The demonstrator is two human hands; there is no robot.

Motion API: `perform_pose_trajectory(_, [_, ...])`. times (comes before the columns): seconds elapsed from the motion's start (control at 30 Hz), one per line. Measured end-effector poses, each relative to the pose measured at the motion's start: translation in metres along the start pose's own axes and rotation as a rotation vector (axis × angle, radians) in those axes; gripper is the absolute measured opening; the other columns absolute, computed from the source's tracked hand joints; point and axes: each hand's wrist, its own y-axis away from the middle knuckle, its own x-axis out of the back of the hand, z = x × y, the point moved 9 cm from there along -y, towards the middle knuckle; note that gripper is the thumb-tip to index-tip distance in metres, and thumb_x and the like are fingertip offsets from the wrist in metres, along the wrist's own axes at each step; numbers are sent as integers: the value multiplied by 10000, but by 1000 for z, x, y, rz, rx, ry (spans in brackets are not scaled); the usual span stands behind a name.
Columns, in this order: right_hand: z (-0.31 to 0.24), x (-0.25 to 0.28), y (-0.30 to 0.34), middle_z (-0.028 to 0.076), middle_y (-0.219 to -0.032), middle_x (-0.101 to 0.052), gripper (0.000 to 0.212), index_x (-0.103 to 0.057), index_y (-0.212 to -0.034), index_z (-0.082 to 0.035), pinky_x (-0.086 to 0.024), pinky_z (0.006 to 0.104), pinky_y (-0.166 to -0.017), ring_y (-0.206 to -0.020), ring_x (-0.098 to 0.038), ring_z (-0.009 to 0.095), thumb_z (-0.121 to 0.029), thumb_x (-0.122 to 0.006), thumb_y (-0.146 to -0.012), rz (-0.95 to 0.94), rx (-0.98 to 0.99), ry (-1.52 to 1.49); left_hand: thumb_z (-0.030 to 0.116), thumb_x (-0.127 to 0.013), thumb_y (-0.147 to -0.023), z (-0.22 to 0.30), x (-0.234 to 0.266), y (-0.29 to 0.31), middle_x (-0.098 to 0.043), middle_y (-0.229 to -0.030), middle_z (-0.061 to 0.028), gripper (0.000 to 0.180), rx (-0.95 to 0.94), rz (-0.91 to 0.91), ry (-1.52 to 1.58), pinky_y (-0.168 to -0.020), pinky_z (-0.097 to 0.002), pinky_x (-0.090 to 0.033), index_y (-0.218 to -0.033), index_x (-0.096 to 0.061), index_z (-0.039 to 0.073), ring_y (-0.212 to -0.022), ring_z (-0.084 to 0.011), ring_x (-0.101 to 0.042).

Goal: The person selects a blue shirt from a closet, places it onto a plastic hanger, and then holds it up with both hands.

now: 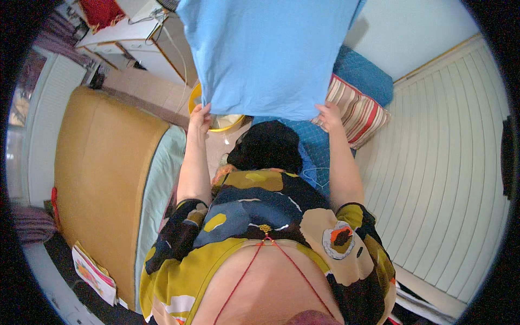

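Observation:
A light blue cloth (265, 59) is stretched out in front of me, held up by its two near corners. My left hand (200, 116) pinches the left corner, and my right hand (329, 115) pinches the right one. The cloth's near edge runs almost straight between the hands, while its far end passes out of the top of the picture. Whether it is a garment or a sheet I cannot tell. Below the left hand a yellow basin (227, 125) stands on the floor with pale contents, partly hidden by the cloth and my hand.
A blue quilted seat (365, 73) carries a striped cushion (355, 111) beside my right hand. Black fabric (265, 146) lies close in front of me. To the left is a bed with a tan cover (108, 179); beyond it stands a white desk (135, 32). A ribbed cream panel (439, 162) borders the right.

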Motion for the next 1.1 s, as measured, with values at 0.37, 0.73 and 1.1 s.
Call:
perform_pose_trajectory(0.37, [-31,-47,11,89,-950,-628,277,-585,-990,15,-469,297,-769,-856,-598,188,34,-596,-713,-172,172,-123,-150,-426,-713,56,-35,12,-553,-1063,-102,631,-179,-173,-46,-732,-312,-466,-1304,-375,67,-883,-201,-551])
perform_pose_trajectory(0.73, [-42,-38,23,23,-784,-577,151,-549,-815,-49,-433,207,-637,-719,-560,110,33,-630,-718,-64,335,-342,164,-534,-880,66,-15,3,-608,-939,-18,205,-158,-12,-294,-715,-295,-449,-1061,-567,72,-843,-142,-559])
perform_pose_trajectory(1.1, [-47,-6,31,72,-899,-625,245,-604,-1011,-17,-475,245,-677,-793,-583,136,23,-500,-793,90,344,-258,146,-534,-871,68,-28,-15,-618,-964,-45,209,-197,-128,-272,-735,-311,-474,-1053,-557,46,-883,-158,-577])
